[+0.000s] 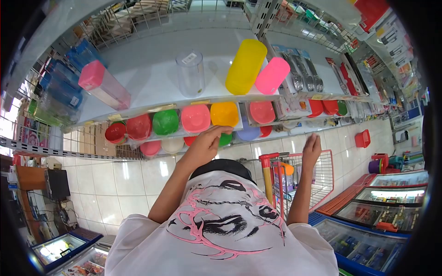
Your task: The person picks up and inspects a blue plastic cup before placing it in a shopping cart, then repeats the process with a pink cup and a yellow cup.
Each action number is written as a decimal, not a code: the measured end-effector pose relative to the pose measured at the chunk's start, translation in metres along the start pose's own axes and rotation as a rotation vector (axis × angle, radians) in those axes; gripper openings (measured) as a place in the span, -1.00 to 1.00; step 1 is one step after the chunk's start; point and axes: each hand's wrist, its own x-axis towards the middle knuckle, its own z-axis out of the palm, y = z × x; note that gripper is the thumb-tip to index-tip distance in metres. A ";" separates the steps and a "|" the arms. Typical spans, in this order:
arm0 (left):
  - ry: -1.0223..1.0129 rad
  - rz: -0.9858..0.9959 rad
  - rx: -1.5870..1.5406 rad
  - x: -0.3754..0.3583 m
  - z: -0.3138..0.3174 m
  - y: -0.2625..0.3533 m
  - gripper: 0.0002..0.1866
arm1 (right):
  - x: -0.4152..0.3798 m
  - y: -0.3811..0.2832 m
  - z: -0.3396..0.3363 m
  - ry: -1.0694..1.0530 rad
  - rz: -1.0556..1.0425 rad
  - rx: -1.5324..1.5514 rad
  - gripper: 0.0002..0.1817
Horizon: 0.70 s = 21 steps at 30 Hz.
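My left hand (201,146) reaches to the shelf edge, fingers stretched out just under an orange-yellow bowl (224,114), fingertips right at its lower side. Beside that bowl stand a pink bowl (195,117), a green bowl (165,122) and a red bowl (138,127). Below, a green bowl (224,139) is partly hidden by my fingers. My right hand (312,146) hangs over the far side of a red shopping cart (326,177), fingers extended close together with nothing visible in them. Inside the cart lies an orange item (287,169) among other goods.
On the upper shelf (147,60) stand a clear tumbler (190,73), a yellow cup (246,67), a pink cup (272,76) and a pink-lidded container (104,85). Packed cutlery (304,69) lies to the right. Display freezers (354,239) line the right side. A red basket (363,138) sits on the tiled floor.
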 end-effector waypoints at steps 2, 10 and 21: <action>-0.005 0.061 -0.030 0.016 -0.006 0.015 -0.62 | 0.002 -0.081 0.026 -0.125 -0.061 0.292 -0.79; 0.482 0.360 0.479 0.106 -0.001 0.043 0.01 | 0.044 -0.263 0.104 -0.187 -0.730 0.238 -0.47; 0.390 0.078 0.225 0.130 -0.005 0.038 0.32 | 0.055 -0.261 0.150 -0.350 -0.547 0.200 -0.21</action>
